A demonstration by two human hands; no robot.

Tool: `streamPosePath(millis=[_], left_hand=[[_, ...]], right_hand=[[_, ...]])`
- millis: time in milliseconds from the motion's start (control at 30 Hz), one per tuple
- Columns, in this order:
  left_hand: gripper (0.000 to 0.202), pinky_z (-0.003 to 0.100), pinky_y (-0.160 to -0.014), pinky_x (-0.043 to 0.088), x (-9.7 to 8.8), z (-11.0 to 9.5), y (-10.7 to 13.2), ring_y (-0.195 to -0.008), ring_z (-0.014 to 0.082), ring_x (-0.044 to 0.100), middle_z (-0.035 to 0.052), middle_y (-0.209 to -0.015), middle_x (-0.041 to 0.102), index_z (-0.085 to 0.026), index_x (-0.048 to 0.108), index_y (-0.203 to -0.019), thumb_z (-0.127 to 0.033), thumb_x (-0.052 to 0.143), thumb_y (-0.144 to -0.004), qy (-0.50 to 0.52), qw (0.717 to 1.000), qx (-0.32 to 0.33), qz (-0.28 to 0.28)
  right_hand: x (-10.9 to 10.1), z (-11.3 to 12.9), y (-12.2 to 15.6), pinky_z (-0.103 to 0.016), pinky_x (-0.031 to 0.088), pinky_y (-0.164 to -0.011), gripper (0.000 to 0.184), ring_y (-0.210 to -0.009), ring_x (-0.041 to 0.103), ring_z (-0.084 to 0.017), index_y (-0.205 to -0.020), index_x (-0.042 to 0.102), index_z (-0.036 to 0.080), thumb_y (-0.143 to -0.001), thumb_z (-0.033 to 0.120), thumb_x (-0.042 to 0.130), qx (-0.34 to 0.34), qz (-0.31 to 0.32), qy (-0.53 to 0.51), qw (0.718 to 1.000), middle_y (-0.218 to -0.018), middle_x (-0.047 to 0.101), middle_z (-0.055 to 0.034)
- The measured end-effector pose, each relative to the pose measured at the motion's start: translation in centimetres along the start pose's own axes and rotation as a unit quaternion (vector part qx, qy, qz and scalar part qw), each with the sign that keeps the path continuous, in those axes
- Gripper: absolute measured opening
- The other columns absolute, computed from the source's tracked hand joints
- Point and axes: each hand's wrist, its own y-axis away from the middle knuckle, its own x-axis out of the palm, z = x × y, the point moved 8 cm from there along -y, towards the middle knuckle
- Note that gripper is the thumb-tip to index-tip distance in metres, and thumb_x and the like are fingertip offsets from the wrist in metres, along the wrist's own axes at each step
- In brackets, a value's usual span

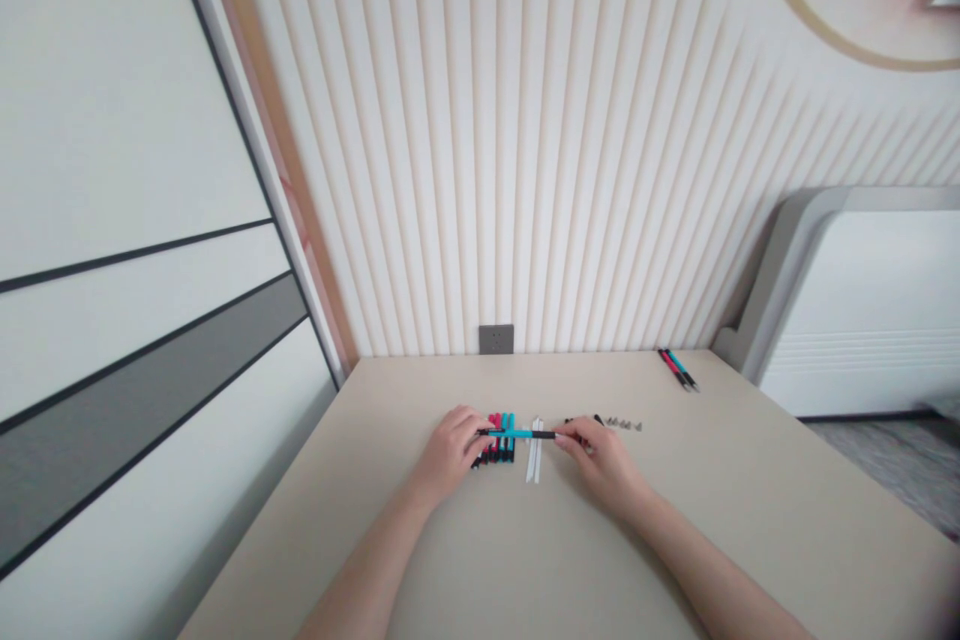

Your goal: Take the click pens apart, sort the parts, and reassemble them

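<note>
- The left hand [450,452] and the right hand [602,463] sit close together near the middle of the bench [750,490], each curled almost closed.
- Between them, a teal-and-black pen [519,433] is pinched by both hands, one end in each set of fingertips.
- Its long axis runs straight across the person's body, from left to right. The left hand is nearer the row of pens, the right nearer the white strips.
- That pen passes above a row of red, teal and black pens [496,452] lying side by side, pointing away from the person.
- Just right of the row lie two white strips [534,450].
- Farther right are small grey parts [622,424].
- A red pen and a teal pen [678,370] lie together in the far corner.
</note>
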Motion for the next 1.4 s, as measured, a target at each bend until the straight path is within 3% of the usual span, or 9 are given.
streamPosePath(millis=[133,267,667,967,1167,1300,1400], left_hand=[[0.013,0.032,-0.08,0.048,0.0,-0.1,0.0,-0.088,0.0192,0.058,0.0045,-0.089,0.065,-0.02,0.065,-0.094,-0.03,0.056,-0.095,-0.01,1.0,0.005,-0.001],[0.011,0.032,-0.08,0.048,0.0,-0.1,0.1,-0.089,0.0192,0.058,0.0044,-0.091,0.065,-0.021,0.065,-0.095,-0.028,0.057,-0.094,-0.016,1.0,0.009,0.005],[0.015,0.033,-0.085,0.049,-0.3,-0.1,0.0,-0.092,0.0187,0.058,0.0032,-0.094,0.062,-0.022,0.064,-0.095,-0.011,0.057,-0.087,-0.001,1.0,-0.003,-0.016],[0.016,0.036,-0.087,0.048,-0.7,0.0,0.0,-0.093,0.0203,0.057,0.0037,-0.094,0.061,-0.021,0.063,-0.092,-0.009,0.054,-0.086,-0.028,0.999,-0.018,-0.038],[0.016,0.035,-0.088,0.047,0.1,-0.5,0.1,-0.095,0.0202,0.058,0.004,-0.097,0.063,-0.023,0.065,-0.095,-0.012,0.056,-0.086,0.008,1.0,-0.005,0.005],[0.014,0.035,-0.084,0.048,-0.7,0.4,-0.1,-0.088,0.0206,0.06,0.0045,-0.093,0.066,-0.022,0.065,-0.098,-0.023,0.062,-0.085,0.063,0.992,-0.088,-0.062],[0.02,0.031,-0.073,0.049,-0.5,1.5,0.2,-0.075,0.0182,0.06,0.0031,-0.084,0.067,-0.018,0.064,-0.1,-0.032,0.062,-0.085,0.157,0.962,-0.188,-0.118]], right_hand=[[0.2,0.5,0.1,-0.029,0.038,-0.065,0.043,-0.067,0.055,-0.018,-0.067,0.061,0.02,-0.097,0.043,0.04,-0.005,0.018,0.026,0.999,-0.067,0.06,-0.003],[0.5,0.6,0.3,-0.029,0.038,-0.066,0.047,-0.066,0.054,-0.017,-0.065,0.058,0.02,-0.099,0.045,0.037,-0.002,0.032,0.017,0.999,-0.065,0.056,-0.002],[0.1,2.9,0.5,-0.032,0.042,-0.077,0.029,-0.084,0.056,-0.02,-0.103,0.069,0.022,-0.099,0.035,0.044,-0.095,0.062,-0.001,0.994,-0.086,0.066,-0.0063],[0.4,4.0,1.1,-0.033,0.042,-0.079,0.026,-0.085,0.057,-0.02,-0.1,0.07,0.022,-0.098,0.033,0.046,-0.099,0.064,0.03,0.993,-0.089,0.068,-0.006],[1.0,4.2,1.2,-0.033,0.043,-0.08,0.025,-0.087,0.059,-0.021,-0.107,0.069,0.022,-0.096,0.032,0.048,-0.102,0.074,0.022,0.992,-0.093,0.069,-0.0071],[0.9,3.2,0.9,-0.034,0.044,-0.079,0.025,-0.084,0.061,-0.021,-0.102,0.07,0.021,-0.095,0.031,0.049,-0.061,0.033,0.019,0.997,-0.09,0.069,-0.0076],[1.8,3.0,0.9,-0.032,0.045,-0.075,0.022,-0.08,0.061,-0.02,-0.102,0.069,0.021,-0.092,0.03,0.051,-0.031,0.027,0.002,0.999,-0.086,0.07,-0.0055]])
